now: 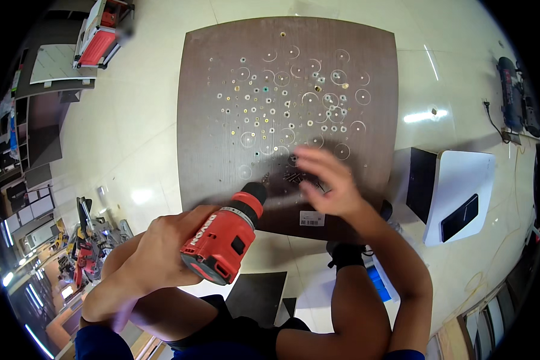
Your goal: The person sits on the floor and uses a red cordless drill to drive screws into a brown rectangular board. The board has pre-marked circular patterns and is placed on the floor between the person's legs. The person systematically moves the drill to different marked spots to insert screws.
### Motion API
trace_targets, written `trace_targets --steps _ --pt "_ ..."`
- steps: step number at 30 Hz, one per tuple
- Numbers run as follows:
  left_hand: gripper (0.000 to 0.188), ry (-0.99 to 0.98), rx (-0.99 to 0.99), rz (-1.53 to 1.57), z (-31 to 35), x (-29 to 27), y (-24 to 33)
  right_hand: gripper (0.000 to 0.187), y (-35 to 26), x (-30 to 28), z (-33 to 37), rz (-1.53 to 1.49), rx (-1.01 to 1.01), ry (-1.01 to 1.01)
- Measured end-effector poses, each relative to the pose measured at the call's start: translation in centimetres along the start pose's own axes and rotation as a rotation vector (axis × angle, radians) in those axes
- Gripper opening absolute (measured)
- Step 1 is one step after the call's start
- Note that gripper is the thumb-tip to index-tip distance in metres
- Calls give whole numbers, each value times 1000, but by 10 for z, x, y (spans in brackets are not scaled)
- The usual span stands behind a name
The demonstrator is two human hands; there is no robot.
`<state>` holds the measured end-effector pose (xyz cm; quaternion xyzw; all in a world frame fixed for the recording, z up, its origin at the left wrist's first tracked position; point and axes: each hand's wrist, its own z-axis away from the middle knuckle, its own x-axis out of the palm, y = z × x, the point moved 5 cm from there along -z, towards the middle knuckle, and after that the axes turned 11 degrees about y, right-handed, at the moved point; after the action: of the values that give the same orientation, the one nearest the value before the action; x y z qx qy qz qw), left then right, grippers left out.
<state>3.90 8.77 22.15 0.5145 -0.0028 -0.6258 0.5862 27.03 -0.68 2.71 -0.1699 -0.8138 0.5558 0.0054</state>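
My left hand is wrapped round a red and black cordless drill. The drill's black chuck points away from me, over the near edge of a dark brown wooden board. Across the board run drilled holes, circular marks and small brass-coloured spots. Above its near right part hovers my right hand, fingers apart, with nothing visible in it. Beside those fingers lies a small heap of dark screws, partly in shadow. A white label is stuck near the board's close edge.
To the right, a white-topped box carries a dark phone. A red and black power tool with a cord lies at the far right. Several tools sit at left, and a red-sided rack stands far left.
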Motion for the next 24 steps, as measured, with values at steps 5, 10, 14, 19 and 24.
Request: trace_targets --steps 5,10,14,19,24 --pt "76 16 -12 25 -3 -4 5 54 -100 -77 -78 -364 29 271" --pt "77 3 -71 42 4 -5 3 55 -131 -80 -93 -516 -66 223" --pt "76 -30 -93 28 4 -3 4 56 -142 -84 -98 -538 -75 221" --pt "75 14 -77 29 9 -1 2 58 -145 -80 -98 -573 -65 200" --pt "73 -10 -73 21 4 -2 7 59 -143 -84 -97 -581 -31 193"
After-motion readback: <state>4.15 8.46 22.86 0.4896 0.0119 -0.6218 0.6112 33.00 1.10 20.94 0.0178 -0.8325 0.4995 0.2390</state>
